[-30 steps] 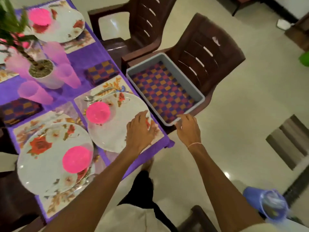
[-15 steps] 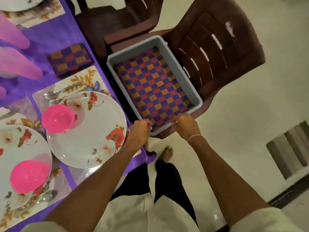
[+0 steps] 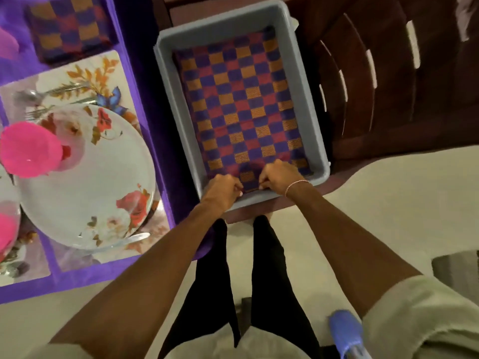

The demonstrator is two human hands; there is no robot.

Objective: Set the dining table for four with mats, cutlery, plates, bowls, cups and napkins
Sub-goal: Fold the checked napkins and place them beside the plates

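Observation:
A grey plastic tray (image 3: pixel 308 104) sits on the seat of a brown chair (image 3: pixel 383 81). Inside it lies a checkered purple, red and orange napkin (image 3: pixel 241 99). My left hand (image 3: pixel 223 190) and my right hand (image 3: pixel 280 176) both pinch the napkin's near edge, side by side, fingers curled. On the purple tablecloth (image 3: pixel 145 104) to the left is a floral mat (image 3: pixel 108 73) with a white flowered plate (image 3: pixel 98 182) and a pink bowl (image 3: pixel 28 149) on it. A folded checkered napkin (image 3: pixel 70 27) lies beyond the mat. A spoon and fork (image 3: pixel 33 97) lie at the plate's far side.
Another plate with a pink bowl (image 3: pixel 5 229) shows at the left edge. A piece of cutlery (image 3: pixel 134 238) pokes out under the near plate rim. Pale floor (image 3: pixel 375 203) lies to the right. A blue object (image 3: pixel 344 330) sits by my right elbow.
My left hand left the plate and came to the tray. Both hands now pinch the napkin's near edge. The view has moved closer over the tray.

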